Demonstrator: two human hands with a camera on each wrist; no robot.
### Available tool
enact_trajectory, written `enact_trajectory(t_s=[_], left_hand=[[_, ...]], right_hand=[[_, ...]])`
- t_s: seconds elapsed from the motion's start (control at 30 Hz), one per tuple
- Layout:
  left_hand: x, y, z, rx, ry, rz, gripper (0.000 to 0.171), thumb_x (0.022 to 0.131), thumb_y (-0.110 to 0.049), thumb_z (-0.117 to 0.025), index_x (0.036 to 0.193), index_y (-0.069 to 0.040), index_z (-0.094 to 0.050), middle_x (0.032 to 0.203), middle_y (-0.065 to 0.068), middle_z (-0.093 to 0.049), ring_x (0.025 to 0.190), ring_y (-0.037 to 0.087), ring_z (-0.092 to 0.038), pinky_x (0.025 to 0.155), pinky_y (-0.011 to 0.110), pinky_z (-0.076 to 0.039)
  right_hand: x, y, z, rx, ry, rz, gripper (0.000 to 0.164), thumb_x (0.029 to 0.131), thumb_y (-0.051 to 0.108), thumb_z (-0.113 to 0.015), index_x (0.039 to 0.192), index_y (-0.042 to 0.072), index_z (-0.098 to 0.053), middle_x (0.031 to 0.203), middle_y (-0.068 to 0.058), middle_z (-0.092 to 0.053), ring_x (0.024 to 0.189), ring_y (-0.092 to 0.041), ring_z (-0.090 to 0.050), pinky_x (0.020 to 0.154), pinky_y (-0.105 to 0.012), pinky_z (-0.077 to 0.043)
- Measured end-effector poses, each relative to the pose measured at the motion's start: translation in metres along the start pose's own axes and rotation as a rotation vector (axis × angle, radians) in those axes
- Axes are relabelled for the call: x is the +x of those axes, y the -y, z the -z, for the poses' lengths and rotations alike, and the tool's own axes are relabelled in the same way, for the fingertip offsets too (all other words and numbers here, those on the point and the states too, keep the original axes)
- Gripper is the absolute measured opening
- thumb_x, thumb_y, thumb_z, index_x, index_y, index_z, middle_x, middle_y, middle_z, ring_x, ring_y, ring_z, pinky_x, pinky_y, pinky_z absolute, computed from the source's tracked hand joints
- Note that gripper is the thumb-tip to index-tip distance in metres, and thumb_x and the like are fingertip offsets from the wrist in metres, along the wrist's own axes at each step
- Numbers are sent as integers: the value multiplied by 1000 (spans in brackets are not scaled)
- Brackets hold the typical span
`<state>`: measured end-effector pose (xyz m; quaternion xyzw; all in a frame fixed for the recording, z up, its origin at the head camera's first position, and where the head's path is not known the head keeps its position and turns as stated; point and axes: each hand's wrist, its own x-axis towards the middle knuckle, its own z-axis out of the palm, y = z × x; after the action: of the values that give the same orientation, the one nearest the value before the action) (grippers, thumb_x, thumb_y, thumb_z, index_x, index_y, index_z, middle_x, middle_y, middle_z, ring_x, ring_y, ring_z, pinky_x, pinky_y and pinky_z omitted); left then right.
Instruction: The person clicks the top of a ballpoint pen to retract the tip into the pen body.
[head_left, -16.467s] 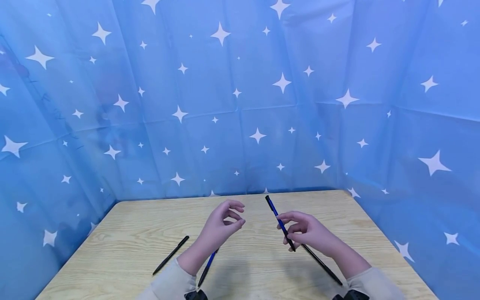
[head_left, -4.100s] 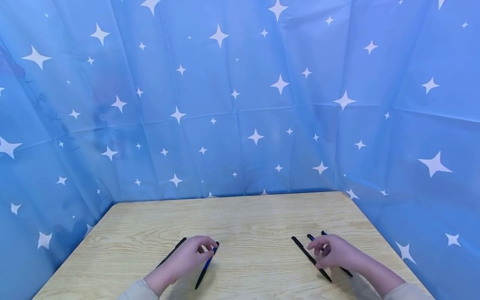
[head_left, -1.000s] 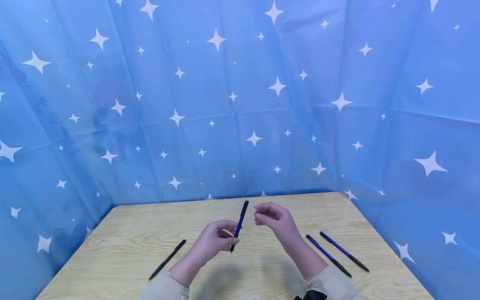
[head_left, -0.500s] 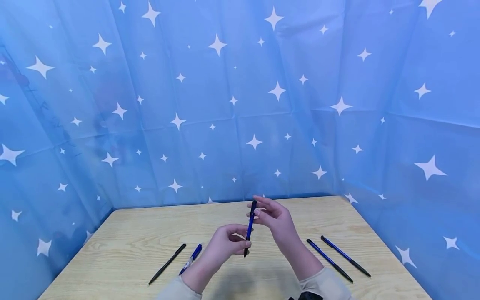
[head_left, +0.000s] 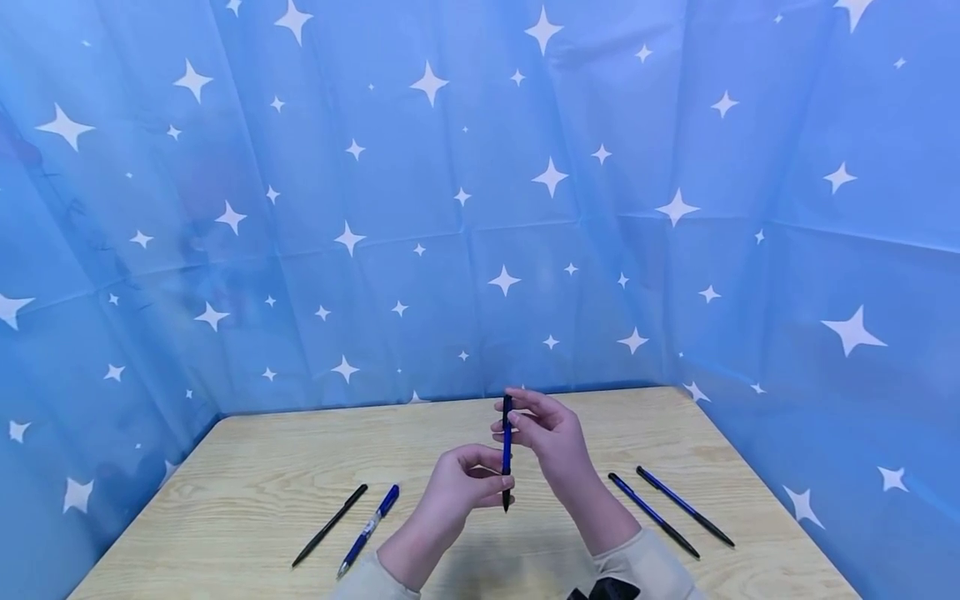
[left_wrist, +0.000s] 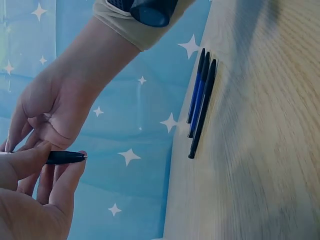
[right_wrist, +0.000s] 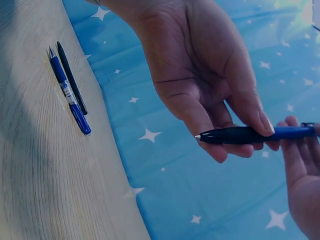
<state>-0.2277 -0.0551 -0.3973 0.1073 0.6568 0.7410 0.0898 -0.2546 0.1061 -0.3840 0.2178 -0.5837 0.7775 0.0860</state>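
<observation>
Both hands hold one blue-and-black ballpoint pen (head_left: pixel 507 450) above the middle of the table, nearly upright with its tip down. My left hand (head_left: pixel 453 492) pinches it low, near the black tip section. My right hand (head_left: pixel 551 429) has thumb and fingers on the upper end, by the clip. In the right wrist view the pen (right_wrist: pixel 235 135) shows its bare metal point past the left fingers. Left of the left forearm lie a black pen (head_left: pixel 330 525) and a blue pen with a whitish printed middle (head_left: pixel 369 531).
On the right lie two blue-and-black pens (head_left: pixel 654 515) (head_left: pixel 686 506), side by side. The left wrist view also shows a black pen (left_wrist: pixel 204 107) beside them, hidden in the head view. Behind the wooden table (head_left: pixel 285 450) hangs a blue star-patterned curtain (head_left: pixel 480 250).
The left hand has lifted the pen off the table and brought it rightwards. The right hand, apart a second ago, now holds its upper end. The pen stands more upright.
</observation>
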Motion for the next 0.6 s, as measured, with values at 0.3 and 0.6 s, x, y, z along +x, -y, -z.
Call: enact_trajectory(t_s=[0.3,0.6], left_hand=[[-1,-5,-3,16,-17,-9,18,81,9,-73,98,5,-69,83,4,-63,79,18,-68,71,41,-58],[-2,-6,-4,27,-23,-8,19,81,9,-72,99,5,-68,81,4,-61,77,17,-67,68,39,-59]], right_hand=[[-1,2,0,8,9,20,32,96,7,-62,126,-4,-60,118,-36,-56,89,-30,-69,82,-45,-55],[-3,2,-2,-30,-15,27,29,96,7,-61,123,-3,-62,114,-30,-61,90,-29,-70,81,-43,-56]])
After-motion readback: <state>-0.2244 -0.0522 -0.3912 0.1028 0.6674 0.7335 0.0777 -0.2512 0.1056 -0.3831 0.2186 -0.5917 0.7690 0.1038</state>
